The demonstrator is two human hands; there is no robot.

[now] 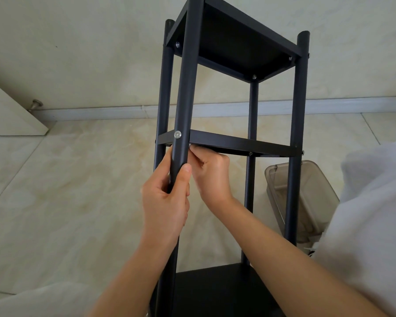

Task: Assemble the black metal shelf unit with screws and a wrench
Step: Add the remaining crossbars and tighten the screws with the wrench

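The black metal shelf unit stands upright in front of me, with a top shelf, a middle shelf and a bottom shelf between four round posts. My left hand grips the near front post just below the middle shelf. A silver screw head shows on that post at the height of the middle shelf. My right hand reaches behind the post under the shelf's corner, fingertips pinched together there. What the fingers hold is hidden.
A translucent grey plastic bin stands on the tiled floor behind the right post. White fabric lies at the right and across the bottom left. A white door with a doorstop is at the left, by the wall's skirting.
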